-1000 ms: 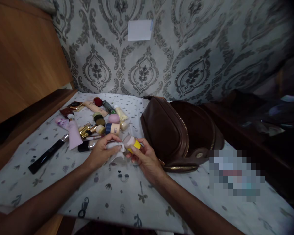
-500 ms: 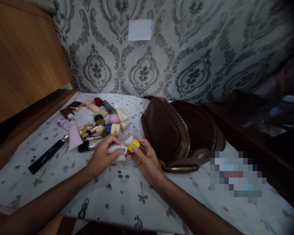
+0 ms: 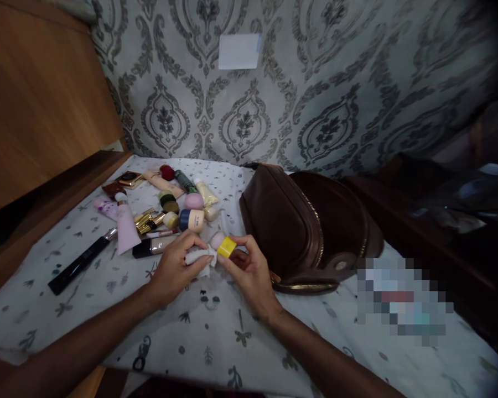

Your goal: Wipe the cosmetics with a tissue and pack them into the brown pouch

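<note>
My right hand (image 3: 249, 271) pinches a small jar (image 3: 226, 247) with a yellow band and a pale pinkish end, tilted toward the left. In my left hand (image 3: 178, 268) is a crumpled white wipe (image 3: 200, 256), its edge right beside the jar; I cannot tell whether it presses on the jar. Just beyond my hands lie a navy and peach jar (image 3: 191, 220), a pink egg-shaped item (image 3: 193, 201) and a black-capped foundation bottle (image 3: 152, 246). A small cream-coloured jar (image 3: 171, 220) sits to their left.
An unzipped brown leather bag (image 3: 282, 221) rests to the right. Several cosmetics spread at left, among them a pink tube (image 3: 127, 228) and a long black tube (image 3: 81, 265). The patterned cloth (image 3: 182, 342) covers the surface. A blurred-out patch (image 3: 402, 298) lies at right.
My right hand has turned the yellow-banded jar and shifted its fingers to the band's ends. My left hand keeps the wipe beside it, nearly in place.
</note>
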Action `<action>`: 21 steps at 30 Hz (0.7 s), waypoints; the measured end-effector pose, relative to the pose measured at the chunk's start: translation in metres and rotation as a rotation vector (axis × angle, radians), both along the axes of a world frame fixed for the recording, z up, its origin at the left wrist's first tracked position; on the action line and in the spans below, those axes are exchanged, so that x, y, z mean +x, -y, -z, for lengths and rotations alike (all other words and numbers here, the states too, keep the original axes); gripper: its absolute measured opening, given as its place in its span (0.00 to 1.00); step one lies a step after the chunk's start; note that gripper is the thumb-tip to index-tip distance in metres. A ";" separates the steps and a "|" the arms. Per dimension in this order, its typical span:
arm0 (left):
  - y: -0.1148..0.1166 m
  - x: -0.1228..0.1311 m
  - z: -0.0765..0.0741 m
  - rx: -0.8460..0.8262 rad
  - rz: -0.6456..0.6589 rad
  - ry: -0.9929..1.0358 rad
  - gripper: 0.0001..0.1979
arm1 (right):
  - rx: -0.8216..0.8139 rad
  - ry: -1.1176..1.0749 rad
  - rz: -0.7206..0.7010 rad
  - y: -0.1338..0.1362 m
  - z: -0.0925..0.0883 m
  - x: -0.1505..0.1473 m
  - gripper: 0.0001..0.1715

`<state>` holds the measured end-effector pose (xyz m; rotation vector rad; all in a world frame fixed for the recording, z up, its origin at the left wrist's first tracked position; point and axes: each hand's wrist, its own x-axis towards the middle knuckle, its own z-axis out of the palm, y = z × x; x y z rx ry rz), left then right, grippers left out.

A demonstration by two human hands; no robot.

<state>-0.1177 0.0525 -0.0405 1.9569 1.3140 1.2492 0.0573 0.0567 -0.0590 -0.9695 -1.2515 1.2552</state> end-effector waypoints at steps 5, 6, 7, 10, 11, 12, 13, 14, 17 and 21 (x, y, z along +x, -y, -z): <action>-0.001 -0.001 -0.001 0.009 -0.011 0.011 0.03 | 0.176 0.167 0.048 -0.002 0.008 0.003 0.18; -0.001 -0.002 -0.002 0.009 -0.020 0.020 0.03 | 0.209 0.186 0.044 -0.002 0.009 0.003 0.18; -0.002 -0.002 -0.002 0.007 -0.030 0.030 0.03 | 0.241 0.197 0.036 -0.002 0.009 0.004 0.17; -0.004 -0.003 -0.006 -0.026 -0.056 0.065 0.04 | 0.317 0.237 0.003 -0.002 0.007 0.005 0.17; -0.005 -0.003 -0.007 -0.043 -0.057 0.078 0.04 | 0.339 0.259 -0.008 -0.001 0.006 0.005 0.18; -0.006 -0.004 -0.009 -0.062 -0.053 0.087 0.05 | 0.360 0.283 -0.023 -0.001 0.005 0.005 0.19; -0.007 -0.004 -0.010 -0.080 -0.045 0.095 0.05 | 0.378 0.308 -0.042 0.000 0.005 0.006 0.20; -0.008 -0.005 -0.012 -0.097 -0.036 0.102 0.05 | 0.395 0.331 -0.067 0.001 0.005 0.006 0.21; -0.011 -0.009 -0.016 -0.178 -0.001 0.139 0.06 | 0.436 0.362 -0.150 0.004 0.004 0.007 0.21; -0.017 -0.014 -0.017 -0.415 0.024 0.253 0.09 | 0.427 0.311 -0.245 0.006 0.002 0.006 0.18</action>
